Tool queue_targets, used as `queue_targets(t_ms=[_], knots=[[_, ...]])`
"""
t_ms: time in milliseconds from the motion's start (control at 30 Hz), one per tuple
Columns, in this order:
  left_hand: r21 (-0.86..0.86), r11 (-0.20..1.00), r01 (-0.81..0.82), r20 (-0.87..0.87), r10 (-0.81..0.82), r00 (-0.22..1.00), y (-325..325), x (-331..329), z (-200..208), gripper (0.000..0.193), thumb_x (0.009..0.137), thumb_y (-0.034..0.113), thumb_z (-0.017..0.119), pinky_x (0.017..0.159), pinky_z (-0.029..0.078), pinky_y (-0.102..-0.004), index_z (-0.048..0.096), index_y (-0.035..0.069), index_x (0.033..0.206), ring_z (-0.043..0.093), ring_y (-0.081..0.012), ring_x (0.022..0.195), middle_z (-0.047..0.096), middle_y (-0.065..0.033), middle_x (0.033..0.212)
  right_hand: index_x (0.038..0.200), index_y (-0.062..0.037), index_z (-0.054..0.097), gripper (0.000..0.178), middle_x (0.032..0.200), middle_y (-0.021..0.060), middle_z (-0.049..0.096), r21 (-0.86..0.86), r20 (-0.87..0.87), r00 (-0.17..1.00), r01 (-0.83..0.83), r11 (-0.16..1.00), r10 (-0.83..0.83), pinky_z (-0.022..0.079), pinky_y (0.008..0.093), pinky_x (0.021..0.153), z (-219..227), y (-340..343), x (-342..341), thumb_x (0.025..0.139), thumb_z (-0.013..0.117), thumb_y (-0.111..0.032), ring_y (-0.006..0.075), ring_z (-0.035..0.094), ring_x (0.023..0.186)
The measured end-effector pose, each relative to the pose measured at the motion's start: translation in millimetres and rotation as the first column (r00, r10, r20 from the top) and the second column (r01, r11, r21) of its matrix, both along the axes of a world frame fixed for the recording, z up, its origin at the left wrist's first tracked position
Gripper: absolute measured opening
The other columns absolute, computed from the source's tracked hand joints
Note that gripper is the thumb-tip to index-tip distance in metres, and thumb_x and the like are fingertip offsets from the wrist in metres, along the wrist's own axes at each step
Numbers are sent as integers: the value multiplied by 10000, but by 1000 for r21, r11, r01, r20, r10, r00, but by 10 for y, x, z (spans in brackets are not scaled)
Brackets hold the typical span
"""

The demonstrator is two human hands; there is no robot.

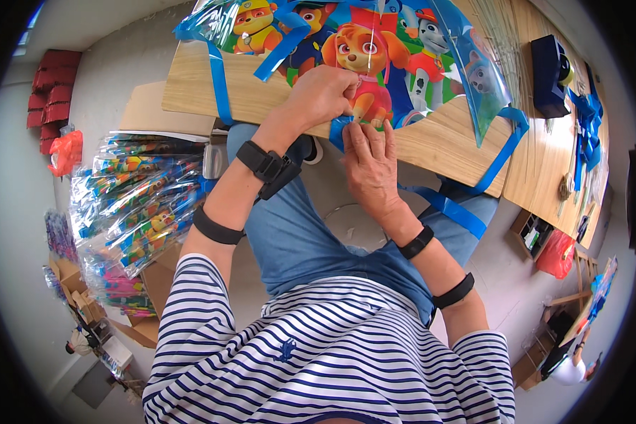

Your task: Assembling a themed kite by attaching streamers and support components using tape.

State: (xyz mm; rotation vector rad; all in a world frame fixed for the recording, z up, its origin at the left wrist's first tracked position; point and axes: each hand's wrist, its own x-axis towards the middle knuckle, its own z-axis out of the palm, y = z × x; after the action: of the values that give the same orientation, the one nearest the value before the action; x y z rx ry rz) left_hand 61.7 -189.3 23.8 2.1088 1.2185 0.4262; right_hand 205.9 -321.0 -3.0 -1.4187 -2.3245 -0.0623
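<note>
A colourful plastic-film kite (431, 78) printed with cartoon dogs lies across the table in front of me, with blue ribbon tails (220, 85) hanging from its edges. My left hand (321, 95) is closed, its fingers curled in a pinch at the kite's lower edge. Just to the right, my right hand (373, 166) presses its bent fingers together on the same edge. A blue end piece (338, 133) shows between the two hands and hangs past the table edge. What lies under the fingertips is hidden. Another blue ribbon (449, 210) droops over my right thigh.
The wooden table (438, 145) carries thin rods (498, 42), a dark blue tape dispenser (550, 76) and blue strips (586, 134) on the right. Stacked film-wrapped kites (145, 205) fill the left side beside cardboard boxes (166, 275). Red boxes (53, 88) stand farther left; people work behind.
</note>
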Motion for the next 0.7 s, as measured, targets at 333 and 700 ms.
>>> queue_targets(t_ms=[333,700], knots=[[-17,997,71,-45,-72,996,116,13,14,185,610,83,764,591,471,-406,601,49,689,642,-312,698,639,-114,683,1046,100,655,308,1216,156,519,19,-64,998,-2,1000,3,314,566,1121,-27,-2,-21,776,623,-47,292,502,1164],[-159,986,-52,118,71,990,140,-43,-50,160,642,70,766,622,499,-379,630,41,720,656,-275,702,661,-100,706,1108,99,630,359,1253,163,499,-17,-64,998,-5,1000,4,287,581,1127,-1,-5,-18,785,600,-54,296,488,1184]])
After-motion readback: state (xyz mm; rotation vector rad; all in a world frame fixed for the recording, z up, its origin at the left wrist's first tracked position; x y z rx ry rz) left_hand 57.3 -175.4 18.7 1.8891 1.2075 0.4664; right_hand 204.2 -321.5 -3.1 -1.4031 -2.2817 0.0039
